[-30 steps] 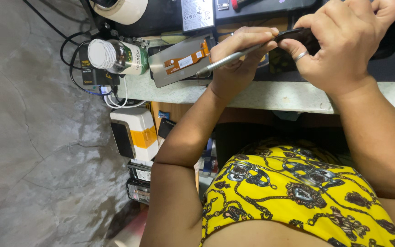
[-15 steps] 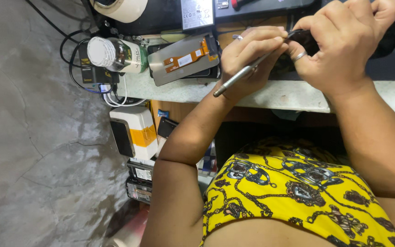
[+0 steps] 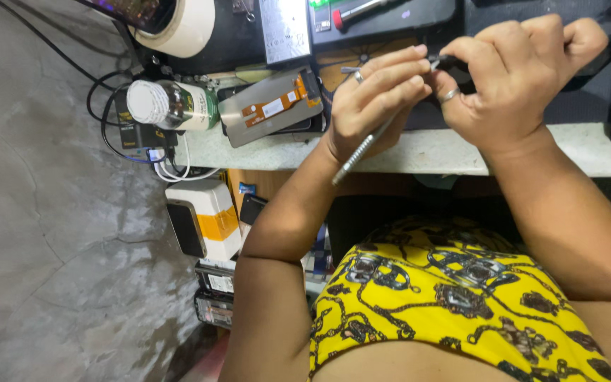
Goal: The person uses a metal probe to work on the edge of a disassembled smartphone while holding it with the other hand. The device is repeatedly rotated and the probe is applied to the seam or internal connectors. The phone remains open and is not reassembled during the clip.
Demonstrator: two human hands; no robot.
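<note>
Here, 2 hands are seen meeting over the pale stone-topped workbench (image 3: 419,152), above a yellow patterned garment (image 3: 447,297).

A grey rectangular phone screen panel with an orange flex cable (image 3: 270,106) is laid flat on the bench, left of the hands, beside a white-capped green-labelled bottle (image 3: 171,105) lying on its side. The right hand (image 3: 510,78) is closed around a small dark part (image 3: 454,62), of which little can be made out. The left hand (image 3: 376,95) is curled around a slim silver knurled metal tool (image 3: 362,148), whose tip is brought up to that part while its handle slants down past the wrist. 1 ring is worn on each hand.
</note>
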